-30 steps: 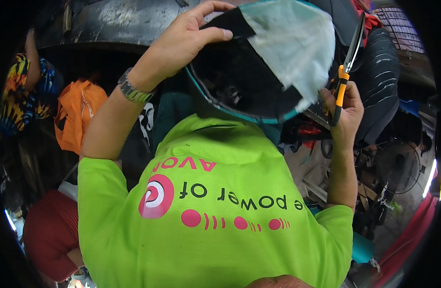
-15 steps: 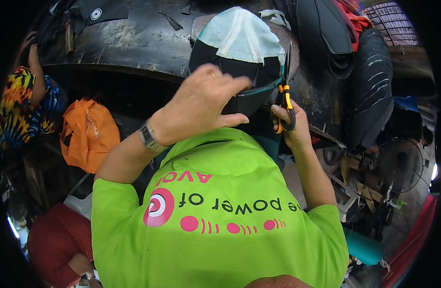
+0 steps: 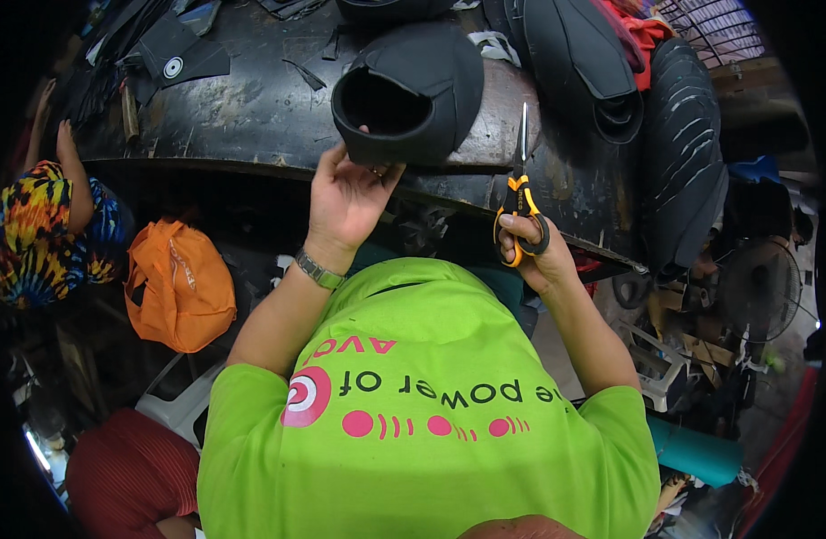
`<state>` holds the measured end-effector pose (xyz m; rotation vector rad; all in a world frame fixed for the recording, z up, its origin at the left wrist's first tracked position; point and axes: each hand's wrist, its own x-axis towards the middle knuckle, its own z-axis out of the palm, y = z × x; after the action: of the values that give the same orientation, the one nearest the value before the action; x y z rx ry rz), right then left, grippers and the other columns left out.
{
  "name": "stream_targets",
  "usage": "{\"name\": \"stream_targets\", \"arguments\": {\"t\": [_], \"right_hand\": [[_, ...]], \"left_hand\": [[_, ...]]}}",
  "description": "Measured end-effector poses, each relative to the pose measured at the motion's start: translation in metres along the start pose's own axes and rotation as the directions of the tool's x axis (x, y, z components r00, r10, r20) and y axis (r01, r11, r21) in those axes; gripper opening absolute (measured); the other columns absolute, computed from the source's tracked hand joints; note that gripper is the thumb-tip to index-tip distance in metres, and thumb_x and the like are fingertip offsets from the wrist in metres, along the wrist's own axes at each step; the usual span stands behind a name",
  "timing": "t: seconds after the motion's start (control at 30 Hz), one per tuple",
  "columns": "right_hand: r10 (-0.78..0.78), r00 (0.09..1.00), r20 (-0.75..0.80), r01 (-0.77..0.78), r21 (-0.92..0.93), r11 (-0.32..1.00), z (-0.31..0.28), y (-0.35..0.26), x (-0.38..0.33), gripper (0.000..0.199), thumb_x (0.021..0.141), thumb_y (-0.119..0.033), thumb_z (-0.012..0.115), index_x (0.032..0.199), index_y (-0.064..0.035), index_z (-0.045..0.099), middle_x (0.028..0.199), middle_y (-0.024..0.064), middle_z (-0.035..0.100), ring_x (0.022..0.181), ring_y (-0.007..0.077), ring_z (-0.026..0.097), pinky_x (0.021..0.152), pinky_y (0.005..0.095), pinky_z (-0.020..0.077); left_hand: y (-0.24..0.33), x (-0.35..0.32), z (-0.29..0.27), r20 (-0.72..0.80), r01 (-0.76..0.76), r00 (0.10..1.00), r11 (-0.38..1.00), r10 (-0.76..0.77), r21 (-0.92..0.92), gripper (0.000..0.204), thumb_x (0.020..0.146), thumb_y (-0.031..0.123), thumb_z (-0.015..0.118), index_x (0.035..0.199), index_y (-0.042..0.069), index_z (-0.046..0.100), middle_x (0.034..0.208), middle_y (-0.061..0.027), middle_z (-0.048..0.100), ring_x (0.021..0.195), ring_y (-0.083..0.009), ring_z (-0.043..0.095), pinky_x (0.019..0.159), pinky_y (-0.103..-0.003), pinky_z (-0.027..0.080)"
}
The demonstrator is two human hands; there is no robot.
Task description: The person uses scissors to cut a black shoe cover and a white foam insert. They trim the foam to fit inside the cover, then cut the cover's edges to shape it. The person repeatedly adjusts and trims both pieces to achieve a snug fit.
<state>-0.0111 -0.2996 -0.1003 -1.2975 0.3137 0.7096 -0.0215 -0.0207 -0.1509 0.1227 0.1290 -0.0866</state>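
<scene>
Far left: a person in a tie-dyed, many-coloured garment sat beside the dark surface, one hand raised onto its edge.
Orange bag: an orange bag lay below the surface's front edge, near the left forearm.
Scraps: flat black cut pieces lay on the surface at upper left, well apart from the hands.
Left hand: the left hand was raised with fingers spread open, its fingertips touching the lower rim of the black moulded piece; a metal watch sat on the wrist.
Black moulded piece: the black hollow shell rested on the surface near its front edge, opening turned toward the left, directly above the left hand.
Shirt: the bright green shirt filled the lower middle of the view.
Scissors: the orange-and-black scissors pointed upright, blades together, just right of the shell.
Right hand: the right hand was closed through the scissor handles, held well apart from the left hand.
Right side: black ribbed moulded covers were stacked on the surface's right end; a fan stood lower right.
</scene>
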Motion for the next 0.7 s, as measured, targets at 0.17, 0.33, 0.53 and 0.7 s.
{"name": "stream_targets", "arguments": {"t": [0.17, 0.33, 0.53, 0.7], "right_hand": [[0.042, 0.999, 0.015, -0.043, 0.008, 0.999, 0.002, 0.001, -0.002, 0.024, 0.082, -0.020, 0.076, 0.090, -0.0057, 0.058, 0.067, 0.0028, 0.057, 0.054, 0.0115, 0.054, 0.055, 0.0240, 0.0440], [-0.029, 0.998, -0.047, 0.027, -0.050, 0.998, -0.006, -0.005, -0.010, 0.025, 0.082, -0.021, 0.076, 0.092, -0.0053, 0.059, 0.068, 0.0033, 0.057, 0.054, 0.0115, 0.054, 0.054, 0.0240, 0.0445], [-0.074, 0.995, -0.061, 0.076, 0.034, 0.997, -0.013, -0.010, -0.017, 0.023, 0.084, -0.019, 0.075, 0.093, -0.0046, 0.060, 0.069, 0.0042, 0.058, 0.055, 0.0124, 0.056, 0.055, 0.0248, 0.0463], [0.009, 0.997, -0.075, 0.001, 0.137, 0.991, -0.026, -0.001, -0.026, 0.018, 0.084, -0.018, 0.076, 0.087, -0.0042, 0.065, 0.068, 0.0045, 0.060, 0.054, 0.0124, 0.057, 0.055, 0.0248, 0.0471]], "left_hand": [[-0.005, -0.024, 0.004, -0.096, 0.088, 0.995, 0.739, -0.032, 0.668, 0.035, 0.103, 0.021, 0.050, 0.130, 0.001, 0.056, 0.120, -0.0126, 0.066, 0.113, -0.0218, 0.062, 0.102, -0.038, 0.048], [0.035, -0.040, 0.058, 0.072, -0.100, 0.990, -0.244, -0.120, 0.965, 0.017, 0.088, 0.008, 0.070, 0.104, 0.001, 0.070, 0.097, -0.0084, 0.070, 0.080, -0.0162, 0.068, 0.077, -0.028, 0.056], [0.042, 0.003, 0.104, 0.540, -0.810, 0.519, -0.584, -0.662, 0.063, 0.026, 0.078, 0.010, 0.070, 0.103, 0.007, 0.064, 0.118, -0.0065, 0.061, 0.125, -0.0230, 0.051, 0.110, -0.042, 0.041], [0.023, 0.025, 0.114, 0.439, -0.823, 0.542, -0.557, -0.717, 0.106, 0.015, 0.082, 0.011, 0.068, 0.096, 0.008, 0.063, 0.083, -0.0029, 0.061, 0.088, -0.0202, 0.065, 0.105, -0.041, 0.045]]}}
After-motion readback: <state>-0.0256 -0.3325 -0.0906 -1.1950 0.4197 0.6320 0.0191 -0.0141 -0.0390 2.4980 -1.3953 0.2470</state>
